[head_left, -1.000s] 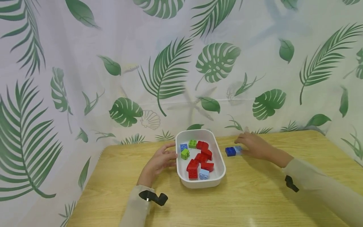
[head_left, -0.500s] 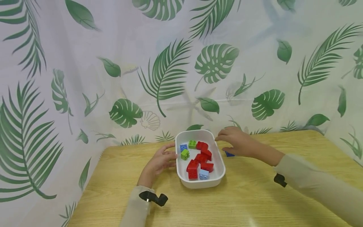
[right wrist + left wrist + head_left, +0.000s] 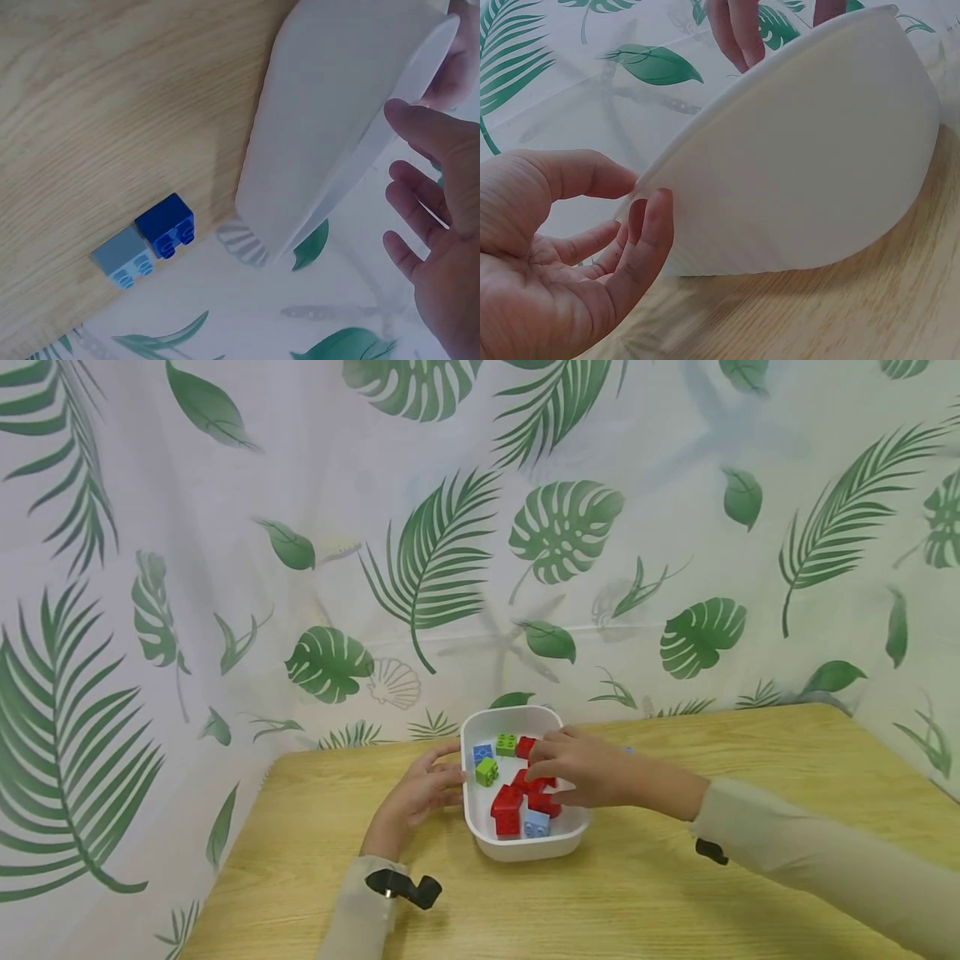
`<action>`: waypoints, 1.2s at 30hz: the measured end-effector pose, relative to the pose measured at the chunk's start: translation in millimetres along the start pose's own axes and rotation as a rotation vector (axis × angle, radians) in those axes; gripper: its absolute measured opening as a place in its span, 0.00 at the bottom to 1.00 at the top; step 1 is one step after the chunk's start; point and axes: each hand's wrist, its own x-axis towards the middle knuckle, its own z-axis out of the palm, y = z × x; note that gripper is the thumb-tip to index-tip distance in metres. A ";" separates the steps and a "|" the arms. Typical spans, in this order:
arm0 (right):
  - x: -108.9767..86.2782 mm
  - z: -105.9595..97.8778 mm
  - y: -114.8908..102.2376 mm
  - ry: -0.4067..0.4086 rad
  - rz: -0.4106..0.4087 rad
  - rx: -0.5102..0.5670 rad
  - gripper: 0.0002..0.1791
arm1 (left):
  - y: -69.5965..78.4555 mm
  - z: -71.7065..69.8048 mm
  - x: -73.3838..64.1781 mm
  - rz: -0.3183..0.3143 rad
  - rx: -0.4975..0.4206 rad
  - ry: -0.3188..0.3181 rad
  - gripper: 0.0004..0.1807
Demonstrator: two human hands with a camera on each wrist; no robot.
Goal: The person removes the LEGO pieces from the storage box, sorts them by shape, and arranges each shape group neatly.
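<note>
A white tub [image 3: 528, 852] holds several red bricks [image 3: 507, 817], two lime green bricks [image 3: 487, 771], a blue brick [image 3: 482, 752] and a light blue brick [image 3: 537, 824]. My left hand [image 3: 420, 789] rests its fingertips against the tub's left side, near the rim in the left wrist view. Over the tub's right rim reaches my right hand [image 3: 600, 768], fingers above the red bricks and partly hiding them. The right wrist view shows those fingers apart, with nothing visible between them. Outside the tub, a dark blue brick [image 3: 165, 225] and a light blue brick [image 3: 124, 256] sit side by side.
The tub stands on a wooden table [image 3: 637, 885], near its back edge. Behind hangs a white curtain [image 3: 465, 552] printed with green leaves. My right forearm [image 3: 780, 835] crosses over the right part of the table.
My right hand has moved left from the two loose blue bricks, across the right rim and over the red bricks. The left hand has stayed at the tub's side.
</note>
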 end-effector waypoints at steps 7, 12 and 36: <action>5.7 7.8 -10.6 -0.121 -0.031 0.006 0.23 | -0.2 0.3 -1.7 0.003 -0.009 0.011 0.33; 10.2 9.0 -14.6 -0.179 -0.034 -0.006 0.22 | 0.0 -1.1 -1.5 0.002 -0.001 -0.001 0.33; 22.2 23.3 -14.8 -0.276 -0.018 -0.085 0.21 | -1.7 -4.0 1.7 0.003 -0.003 -0.021 0.34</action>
